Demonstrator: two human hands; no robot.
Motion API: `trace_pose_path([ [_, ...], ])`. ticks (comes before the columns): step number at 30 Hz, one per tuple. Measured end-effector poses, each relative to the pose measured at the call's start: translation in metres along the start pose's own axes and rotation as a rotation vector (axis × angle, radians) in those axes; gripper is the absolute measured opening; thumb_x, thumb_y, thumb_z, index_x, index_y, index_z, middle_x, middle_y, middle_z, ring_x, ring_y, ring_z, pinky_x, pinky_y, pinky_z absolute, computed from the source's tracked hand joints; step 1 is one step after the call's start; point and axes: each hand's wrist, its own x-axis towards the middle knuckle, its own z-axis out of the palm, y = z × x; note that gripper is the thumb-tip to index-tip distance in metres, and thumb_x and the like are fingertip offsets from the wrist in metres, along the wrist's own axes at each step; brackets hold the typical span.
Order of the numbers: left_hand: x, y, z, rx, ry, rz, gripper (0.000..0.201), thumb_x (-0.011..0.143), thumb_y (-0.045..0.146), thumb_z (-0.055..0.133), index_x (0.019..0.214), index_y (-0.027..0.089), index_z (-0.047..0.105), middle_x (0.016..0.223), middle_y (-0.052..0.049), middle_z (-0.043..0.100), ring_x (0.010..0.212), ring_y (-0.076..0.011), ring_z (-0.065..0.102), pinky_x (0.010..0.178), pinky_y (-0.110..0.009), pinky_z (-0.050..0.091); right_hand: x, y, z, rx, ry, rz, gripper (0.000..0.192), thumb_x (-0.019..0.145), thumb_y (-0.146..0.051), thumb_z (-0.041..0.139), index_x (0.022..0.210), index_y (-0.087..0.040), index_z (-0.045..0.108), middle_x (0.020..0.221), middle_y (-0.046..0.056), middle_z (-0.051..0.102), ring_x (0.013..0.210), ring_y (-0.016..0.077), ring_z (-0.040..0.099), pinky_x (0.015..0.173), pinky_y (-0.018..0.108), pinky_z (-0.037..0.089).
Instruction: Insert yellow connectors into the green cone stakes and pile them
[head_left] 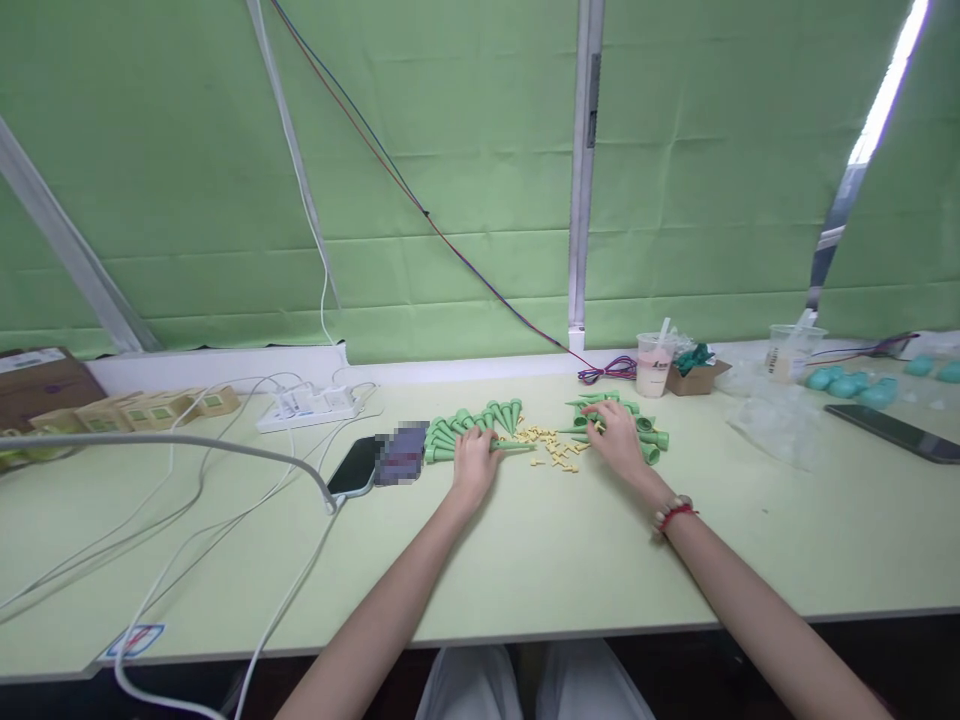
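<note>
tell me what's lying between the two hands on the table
In the head view, a scatter of small yellow pieces lies on the table between the left hand and right hand, plus one green cone.

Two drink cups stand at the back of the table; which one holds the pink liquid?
The clear plastic cup with pink drink, next to the small cardboard box. The other clear plastic cup, farther right, shows no pink.

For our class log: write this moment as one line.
left hand: holds green cone | right hand: on cone pile | yellow bits between
</note>
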Motion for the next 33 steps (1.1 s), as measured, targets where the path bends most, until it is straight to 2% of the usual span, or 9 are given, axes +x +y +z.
trace_pose_path([
  [3, 0.002, 0.004, -0.001, -0.182, 0.081, 0.023, 0.017, 0.077, 0.026, 0.057, 0.090, 0.016, 0.063, 0.081, -0.007, 0.056, 0.085, -0.0238, 0.054, 0.084, -0.037, 0.036, -0.005, -0.011, 0.005, 0.073, -0.201, -0.139, 0.020, 0.077, -0.016, 0.047, 0.086, -0.019, 0.064, 0.096, 0.008, 0.064, 0.098, 0.0235, 0.055, 0.087, 0.038, 0.034],
  [5, 0.003, 0.008, -0.001, -0.333, 0.119, 0.004, 0.019, 0.076, 0.031, 0.059, 0.088, 0.017, 0.064, 0.076, -0.004, 0.052, 0.079, -0.0214, 0.052, 0.081, -0.036, 0.038, -0.008, -0.015, 0.005, 0.095, -0.306, -0.174, 0.019, 0.079, -0.019, 0.049, 0.087, -0.019, 0.065, 0.094, 0.007, 0.066, 0.095, 0.0229, 0.057, 0.086, 0.038, 0.035],
  [10, 0.003, 0.019, 0.003, -0.803, 0.166, -0.195, 0.025, 0.074, 0.039, 0.061, 0.085, 0.017, 0.064, 0.090, -0.007, 0.052, 0.079, -0.0177, 0.053, 0.073, -0.030, 0.042, -0.011, -0.018, 0.001, 0.113, -0.435, -0.175, 0.026, 0.078, -0.033, 0.058, 0.097, -0.017, 0.068, 0.099, 0.009, 0.068, 0.097, 0.0246, 0.059, 0.087, 0.038, 0.038],
  [13, 0.002, 0.025, 0.005, -1.113, 0.059, -0.335, 0.033, 0.073, 0.045, 0.060, 0.087, 0.016, 0.056, 0.094, -0.008, 0.059, 0.075, -0.0164, 0.058, 0.065, -0.027, 0.042, -0.011, -0.015, 0.000, 0.144, -0.494, -0.143, 0.044, 0.072, -0.038, 0.066, 0.110, -0.016, 0.064, 0.112, 0.012, 0.064, 0.105, 0.0268, 0.056, 0.091, 0.038, 0.039],
  [15, 0.000, 0.029, 0.005, -1.265, -0.050, -0.416, 0.037, 0.071, 0.049, 0.060, 0.088, 0.017, 0.050, 0.086, -0.007, 0.063, 0.064, -0.0141, 0.059, 0.058, -0.025, 0.041, -0.012, -0.013, 0.001, 0.172, -0.533, -0.139, 0.045, 0.072, -0.037, 0.067, 0.112, -0.016, 0.064, 0.116, 0.013, 0.062, 0.107, 0.0268, 0.056, 0.092, 0.038, 0.040],
  [20, -0.006, 0.037, 0.007, -1.357, -0.149, -0.535, 0.040, 0.063, 0.047, 0.068, 0.081, 0.016, 0.051, 0.065, 0.000, 0.061, 0.042, -0.0065, 0.049, 0.045, -0.019, 0.033, -0.013, -0.007, 0.013, 0.207, -0.520, -0.143, 0.025, 0.078, -0.031, 0.061, 0.097, -0.017, 0.069, 0.105, 0.011, 0.066, 0.094, 0.0236, 0.060, 0.085, 0.037, 0.044],
  [25, -0.009, 0.038, 0.015, -1.508, -0.218, -0.522, 0.035, 0.065, 0.049, 0.064, 0.068, 0.016, 0.050, 0.041, 0.007, 0.041, 0.034, -0.0042, 0.033, 0.036, -0.018, 0.021, -0.013, -0.006, 0.023, 0.229, -0.510, -0.103, 0.025, 0.078, -0.033, 0.062, 0.095, -0.016, 0.070, 0.093, 0.009, 0.067, 0.084, 0.0221, 0.060, 0.076, 0.035, 0.045],
  [28, -0.008, 0.038, 0.019, -1.567, -0.231, -0.498, 0.036, 0.062, 0.047, 0.066, 0.065, 0.017, 0.047, 0.040, 0.009, 0.035, 0.033, -0.0036, 0.029, 0.034, -0.017, 0.018, -0.012, -0.008, 0.025, 0.238, -0.519, -0.093, 0.023, 0.079, -0.031, 0.060, 0.093, -0.016, 0.070, 0.082, 0.008, 0.068, 0.075, 0.0209, 0.060, 0.070, 0.033, 0.045],
  [33, -0.004, 0.033, 0.021, -1.624, -0.195, -0.537, 0.034, 0.061, 0.043, 0.066, 0.061, 0.018, 0.043, 0.039, 0.011, 0.027, 0.033, -0.0021, 0.022, 0.033, -0.017, 0.014, -0.012, -0.010, 0.028, 0.308, -0.510, -0.045, 0.017, 0.077, -0.026, 0.060, 0.088, -0.018, 0.071, 0.084, 0.007, 0.069, 0.074, 0.0202, 0.060, 0.070, 0.032, 0.045],
])
